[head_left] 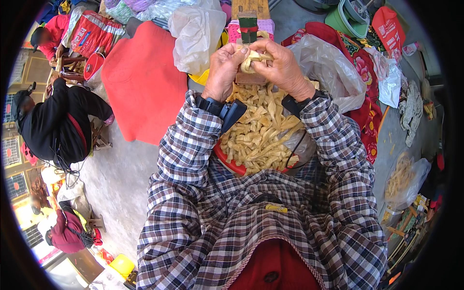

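In front of me, both hands meet at the upper middle. My left hand (221,71) has its thumb and fingers closed on a pale yellow, flat, fibrous strip (253,58). My right hand (284,65) pinches the same strip from the other side, and the strip looks folded or looped between them. Below my hands, a large heap of similar tan strips (261,126), many of them folded or knotted, fills a red basin (229,161) at my lap. Just beyond my fingers stands a wooden bench (250,7) with a dark green wrapped piece (248,28) on it.
A red cloth-like cover (145,82) and a white plastic bag (197,38) lie to the left. At right are a clear plastic bag (333,72), red floral fabric (363,67), green basin (345,19) and a bag of strips (403,179). Several people, one in black (55,121), sit at left.
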{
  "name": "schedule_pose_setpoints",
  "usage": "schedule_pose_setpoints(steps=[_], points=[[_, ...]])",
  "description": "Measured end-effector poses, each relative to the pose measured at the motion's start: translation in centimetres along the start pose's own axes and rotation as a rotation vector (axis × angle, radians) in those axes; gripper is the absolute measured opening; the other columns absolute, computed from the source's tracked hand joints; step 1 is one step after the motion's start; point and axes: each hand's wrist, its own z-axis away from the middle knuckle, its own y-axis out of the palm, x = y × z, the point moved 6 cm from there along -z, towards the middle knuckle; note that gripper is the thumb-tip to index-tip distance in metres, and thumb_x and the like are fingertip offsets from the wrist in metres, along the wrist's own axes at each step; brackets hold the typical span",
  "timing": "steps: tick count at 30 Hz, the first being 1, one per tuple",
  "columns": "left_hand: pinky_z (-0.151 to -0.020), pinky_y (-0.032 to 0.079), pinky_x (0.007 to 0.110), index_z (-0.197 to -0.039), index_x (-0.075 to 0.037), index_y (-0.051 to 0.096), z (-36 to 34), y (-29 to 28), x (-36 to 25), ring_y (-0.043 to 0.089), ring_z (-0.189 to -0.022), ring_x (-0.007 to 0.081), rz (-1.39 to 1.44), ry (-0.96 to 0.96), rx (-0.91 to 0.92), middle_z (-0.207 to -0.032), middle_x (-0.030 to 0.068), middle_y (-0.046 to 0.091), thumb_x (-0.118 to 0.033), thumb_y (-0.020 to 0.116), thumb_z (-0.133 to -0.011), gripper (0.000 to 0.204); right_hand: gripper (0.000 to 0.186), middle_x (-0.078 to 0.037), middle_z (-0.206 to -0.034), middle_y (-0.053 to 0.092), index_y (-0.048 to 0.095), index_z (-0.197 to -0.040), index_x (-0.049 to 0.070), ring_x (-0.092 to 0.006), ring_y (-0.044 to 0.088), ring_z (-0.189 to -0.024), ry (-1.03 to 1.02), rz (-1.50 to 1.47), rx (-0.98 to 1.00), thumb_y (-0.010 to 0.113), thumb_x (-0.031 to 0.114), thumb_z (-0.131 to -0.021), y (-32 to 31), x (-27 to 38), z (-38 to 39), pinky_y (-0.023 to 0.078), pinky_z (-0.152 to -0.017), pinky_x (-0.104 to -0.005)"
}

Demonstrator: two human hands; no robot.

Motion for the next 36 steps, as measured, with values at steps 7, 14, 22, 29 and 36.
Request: schedule_pose_setpoints(steps=[7,14,22,29,36], points=[[-0.068,0.050,0.023,-0.100,0.000,0.059,0.2,-0.4,0.6,0.060,-0.075,0.0079,0.047,-0.098,-0.031,-0.086,0.0040,0.065,-0.010,0.058,-0.093,0.013,0.019,-0.008,-0.087,0.066,0.065,-0.094,0.007,-0.0289,0.065,-0.076,-0.156,0.292,0.075,0.068,0.015,-0.078,0.7,1.1,0.4,0.053,-0.063,-0.0348],[-0.076,0.044,0.019,-0.105,-0.004,0.052,0.6,0.5,-1.2,0.056,-0.082,0.0056,-0.330,0.072,0.149,-0.090,-0.0014,0.058,0.005,0.063,-0.081,0.028,0.014,0.007,-0.073,0.056,0.066,-0.090,0.003,-0.0019,0.049,-0.063,0.352,-0.443,0.232,0.064,0.016,-0.089,0.7,-2.1,0.6,0.040,-0.054,-0.0205],[-0.077,0.042,0.021,-0.098,-0.005,0.051,1.0,1.7,-2.9,0.049,-0.082,0.0061,-0.567,0.301,0.143,-0.089,-0.0032,0.050,0.010,0.058,-0.077,0.026,0.012,0.010,-0.067,0.042,0.061,-0.095,0.005,0.0018,0.029,-0.051,0.649,-1.025,0.262,0.063,0.016,-0.091,1.6,-2.5,2.0,0.022,-0.044,-0.0160],[-0.073,0.043,0.022,-0.096,-0.002,0.054,1.7,1.6,-3.2,0.050,-0.077,0.0064,-0.671,0.479,-0.003,-0.084,-0.0031,0.053,0.008,0.059,-0.080,0.020,0.009,0.011,-0.065,0.036,0.056,-0.101,0.007,0.0017,0.029,-0.048,0.737,-1.430,0.368,0.058,0.014,-0.095,2.9,-2.4,2.6,0.021,-0.041,-0.0154],[-0.060,0.046,0.019,-0.097,0.002,0.063,0.8,-0.5,-2.1,0.056,-0.066,0.0046,-0.536,0.130,-0.037,-0.080,0.0003,0.064,-0.003,0.061,-0.090,0.009,0.020,0.010,-0.067,0.041,0.061,-0.092,0.009,0.0013,0.028,-0.049,0.696,-1.018,0.189,0.054,0.027,-0.099,2.2,-4.1,2.1,0.023,-0.043,-0.0175]])
